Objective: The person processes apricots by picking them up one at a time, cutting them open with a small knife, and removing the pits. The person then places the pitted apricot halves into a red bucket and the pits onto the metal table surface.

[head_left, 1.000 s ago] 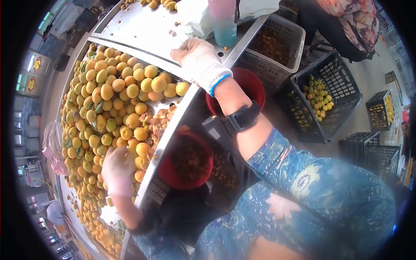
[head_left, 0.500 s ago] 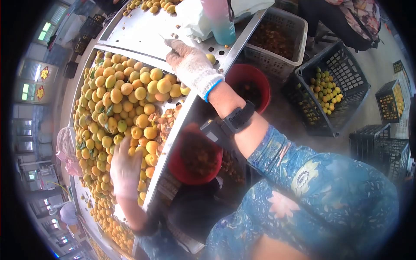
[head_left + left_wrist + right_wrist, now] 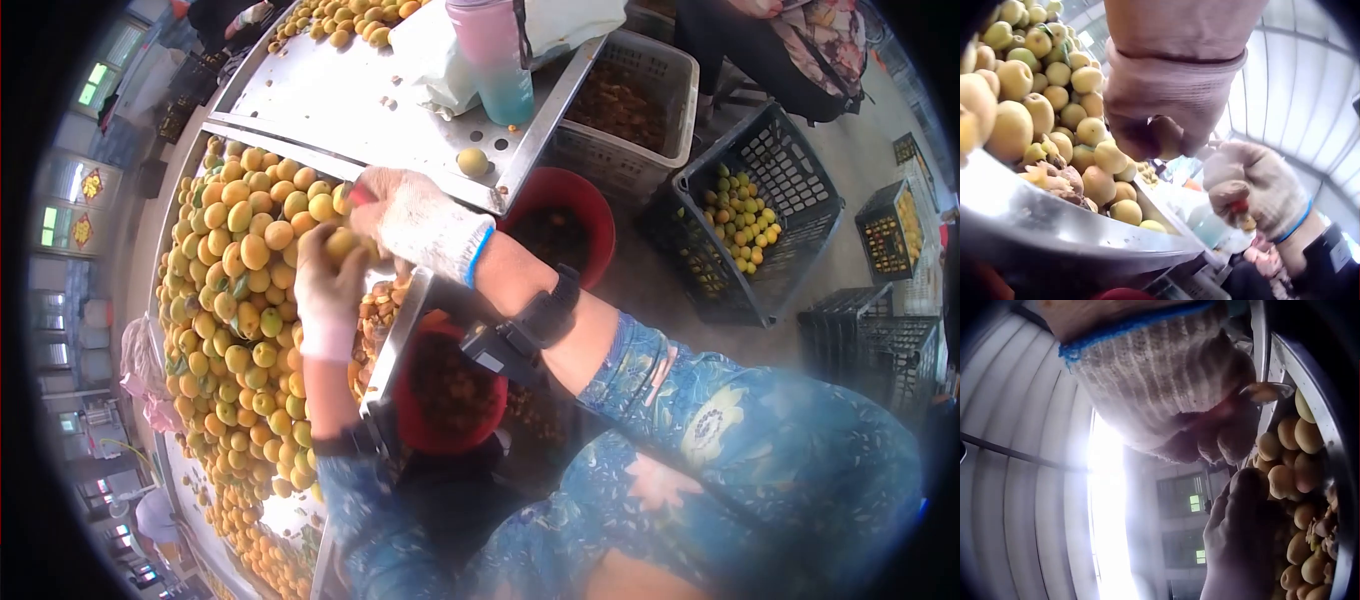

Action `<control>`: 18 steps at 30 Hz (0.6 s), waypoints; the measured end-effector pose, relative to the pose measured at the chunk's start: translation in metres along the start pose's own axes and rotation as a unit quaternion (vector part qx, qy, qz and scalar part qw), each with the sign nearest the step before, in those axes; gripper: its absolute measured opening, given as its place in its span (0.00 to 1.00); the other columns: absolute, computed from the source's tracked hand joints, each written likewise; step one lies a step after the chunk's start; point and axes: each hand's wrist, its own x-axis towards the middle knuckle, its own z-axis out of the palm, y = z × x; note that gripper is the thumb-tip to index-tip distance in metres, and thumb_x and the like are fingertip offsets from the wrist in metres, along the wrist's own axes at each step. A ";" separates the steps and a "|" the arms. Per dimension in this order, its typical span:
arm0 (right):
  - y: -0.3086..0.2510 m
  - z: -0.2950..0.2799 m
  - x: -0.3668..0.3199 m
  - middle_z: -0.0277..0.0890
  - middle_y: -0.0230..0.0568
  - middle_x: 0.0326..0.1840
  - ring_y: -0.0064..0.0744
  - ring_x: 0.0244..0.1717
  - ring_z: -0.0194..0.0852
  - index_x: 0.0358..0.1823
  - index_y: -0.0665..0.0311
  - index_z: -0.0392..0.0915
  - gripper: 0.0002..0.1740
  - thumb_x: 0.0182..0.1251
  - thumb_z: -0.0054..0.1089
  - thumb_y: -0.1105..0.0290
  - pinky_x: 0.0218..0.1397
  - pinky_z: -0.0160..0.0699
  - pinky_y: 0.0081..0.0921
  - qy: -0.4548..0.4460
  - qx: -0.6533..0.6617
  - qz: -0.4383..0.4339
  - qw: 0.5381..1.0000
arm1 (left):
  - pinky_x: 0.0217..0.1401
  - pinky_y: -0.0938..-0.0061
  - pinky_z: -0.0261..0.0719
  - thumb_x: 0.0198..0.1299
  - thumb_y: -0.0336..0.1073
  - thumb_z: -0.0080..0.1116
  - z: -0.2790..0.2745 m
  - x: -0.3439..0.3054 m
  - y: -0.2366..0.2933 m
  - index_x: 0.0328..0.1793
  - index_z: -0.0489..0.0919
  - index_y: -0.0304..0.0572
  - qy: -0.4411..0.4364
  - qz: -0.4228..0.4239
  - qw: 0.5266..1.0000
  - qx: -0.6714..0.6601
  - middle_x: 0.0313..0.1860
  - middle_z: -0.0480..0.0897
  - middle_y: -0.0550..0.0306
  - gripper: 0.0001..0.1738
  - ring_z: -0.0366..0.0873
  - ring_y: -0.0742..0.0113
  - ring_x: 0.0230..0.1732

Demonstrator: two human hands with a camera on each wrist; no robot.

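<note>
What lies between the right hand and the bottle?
In the head view, one yellowish fruit lies on the perforated tabletop between the right hand and the bottle.

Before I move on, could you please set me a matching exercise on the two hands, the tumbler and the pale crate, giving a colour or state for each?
Column one
1. left hand
2. right hand
3. tumbler
4. pale crate

Column two
A. pink above, teal below
B. grips a red-handled tool
C. has brown scraps inside
D. holds a fruit in its fingers

Right pairs: 1-D, 2-B, 3-A, 4-C.
</note>
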 end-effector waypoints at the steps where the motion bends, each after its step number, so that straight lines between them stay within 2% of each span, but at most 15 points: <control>1: -0.001 0.006 -0.005 0.77 0.37 0.29 0.34 0.31 0.79 0.48 0.64 0.74 0.14 0.63 0.57 0.66 0.38 0.80 0.30 -0.090 0.170 0.032 0.981 | 0.38 0.71 0.77 0.61 0.38 0.60 -0.012 -0.015 0.012 0.62 0.72 0.37 0.017 -0.087 0.987 -0.133 0.41 0.78 0.52 0.25 0.77 0.63 0.37; 2: -0.017 0.006 -0.017 0.74 0.30 0.32 0.21 0.33 0.74 0.50 0.64 0.74 0.14 0.65 0.56 0.69 0.37 0.76 0.19 -0.131 0.165 0.067 0.975 | 0.33 0.75 0.75 0.64 0.43 0.58 -0.026 -0.030 0.023 0.63 0.71 0.38 0.037 -0.170 0.950 -0.261 0.40 0.77 0.56 0.25 0.75 0.68 0.33; 4: -0.006 0.034 -0.026 0.75 0.31 0.34 0.21 0.34 0.75 0.56 0.64 0.73 0.18 0.67 0.54 0.68 0.37 0.74 0.18 -0.125 0.144 -0.065 0.979 | 0.28 0.78 0.69 0.68 0.52 0.49 -0.037 -0.060 0.007 0.65 0.71 0.40 0.080 -0.224 0.831 -0.503 0.38 0.76 0.60 0.28 0.70 0.72 0.29; 5: -0.002 0.050 -0.032 0.76 0.35 0.37 0.24 0.37 0.76 0.62 0.64 0.71 0.22 0.68 0.54 0.66 0.40 0.75 0.21 -0.134 0.143 -0.078 0.978 | 0.30 0.79 0.63 0.71 0.57 0.42 -0.035 -0.068 0.015 0.51 0.75 0.44 0.169 -0.275 0.802 -0.502 0.36 0.76 0.61 0.25 0.63 0.71 0.27; 6: 0.003 0.064 -0.041 0.78 0.44 0.41 0.34 0.41 0.79 0.67 0.63 0.66 0.27 0.68 0.54 0.64 0.45 0.77 0.28 -0.119 0.108 -0.107 0.981 | 0.38 0.76 0.71 0.71 0.56 0.42 -0.047 -0.087 -0.008 0.53 0.74 0.41 0.112 -0.242 0.789 -0.554 0.41 0.79 0.58 0.25 0.72 0.67 0.34; 8: -0.011 0.070 -0.060 0.78 0.54 0.45 0.46 0.46 0.80 0.71 0.63 0.60 0.31 0.68 0.52 0.64 0.52 0.77 0.34 -0.176 -0.006 -0.054 0.983 | 0.38 0.77 0.74 0.70 0.64 0.35 -0.037 -0.091 0.030 0.66 0.70 0.40 0.239 -0.282 0.825 -0.427 0.44 0.78 0.57 0.36 0.74 0.68 0.38; 9: -0.001 0.084 -0.062 0.76 0.61 0.46 0.54 0.47 0.79 0.72 0.64 0.55 0.33 0.68 0.51 0.64 0.50 0.78 0.38 -0.174 -0.034 -0.108 0.978 | 0.55 0.71 0.75 0.69 0.65 0.33 -0.036 -0.095 0.040 0.66 0.69 0.38 0.240 -0.245 0.834 -0.433 0.56 0.77 0.52 0.39 0.76 0.62 0.53; 10: 0.002 0.096 -0.066 0.80 0.56 0.39 0.57 0.41 0.80 0.71 0.67 0.55 0.33 0.67 0.48 0.63 0.45 0.78 0.45 -0.134 -0.065 -0.175 0.973 | 0.55 0.71 0.75 0.69 0.65 0.33 -0.037 -0.099 0.029 0.66 0.69 0.38 0.242 -0.245 0.832 -0.436 0.56 0.77 0.52 0.39 0.76 0.62 0.53; 12: 0.001 0.101 -0.073 0.80 0.56 0.40 0.58 0.41 0.79 0.72 0.66 0.55 0.33 0.67 0.49 0.62 0.47 0.77 0.46 -0.176 -0.100 -0.116 0.972 | 0.65 0.66 0.70 0.69 0.67 0.33 -0.037 -0.106 0.008 0.66 0.68 0.35 0.198 -0.164 0.797 -0.547 0.64 0.73 0.48 0.41 0.70 0.59 0.64; 13: -0.003 0.101 -0.076 0.80 0.56 0.40 0.58 0.41 0.79 0.72 0.66 0.55 0.33 0.67 0.49 0.62 0.47 0.77 0.46 -0.179 -0.106 -0.114 0.971 | 0.63 0.64 0.72 0.69 0.67 0.33 -0.036 -0.108 0.011 0.66 0.68 0.33 0.228 -0.176 0.812 -0.508 0.60 0.75 0.49 0.42 0.73 0.58 0.60; 14: -0.006 0.102 -0.078 0.80 0.56 0.41 0.58 0.42 0.79 0.72 0.66 0.54 0.34 0.67 0.48 0.63 0.48 0.77 0.46 -0.180 -0.123 -0.111 0.970 | 0.63 0.64 0.72 0.69 0.67 0.33 -0.037 -0.109 0.007 0.66 0.68 0.33 0.232 -0.178 0.808 -0.512 0.60 0.75 0.49 0.42 0.73 0.58 0.60; 16: -0.005 0.109 -0.078 0.80 0.56 0.42 0.58 0.43 0.79 0.72 0.66 0.54 0.34 0.66 0.48 0.63 0.49 0.76 0.46 -0.189 -0.144 -0.108 0.965 | 0.61 0.64 0.74 0.70 0.66 0.33 -0.041 -0.112 -0.002 0.64 0.69 0.32 0.223 -0.206 0.843 -0.445 0.57 0.77 0.49 0.40 0.76 0.58 0.56; 17: -0.001 0.115 -0.079 0.79 0.57 0.42 0.59 0.44 0.79 0.72 0.62 0.55 0.34 0.66 0.50 0.64 0.47 0.76 0.47 -0.172 -0.136 -0.116 0.969 | 0.57 0.67 0.75 0.71 0.63 0.33 -0.038 -0.114 -0.002 0.60 0.73 0.34 0.242 -0.187 0.866 -0.397 0.52 0.79 0.49 0.37 0.78 0.60 0.52; 18: 0.000 0.119 -0.080 0.79 0.59 0.43 0.59 0.44 0.78 0.73 0.58 0.56 0.34 0.65 0.51 0.65 0.46 0.76 0.48 -0.155 -0.126 -0.124 0.972 | 0.53 0.69 0.75 0.73 0.59 0.34 -0.042 -0.115 -0.008 0.54 0.77 0.35 0.255 -0.174 0.910 -0.278 0.48 0.80 0.48 0.33 0.78 0.63 0.49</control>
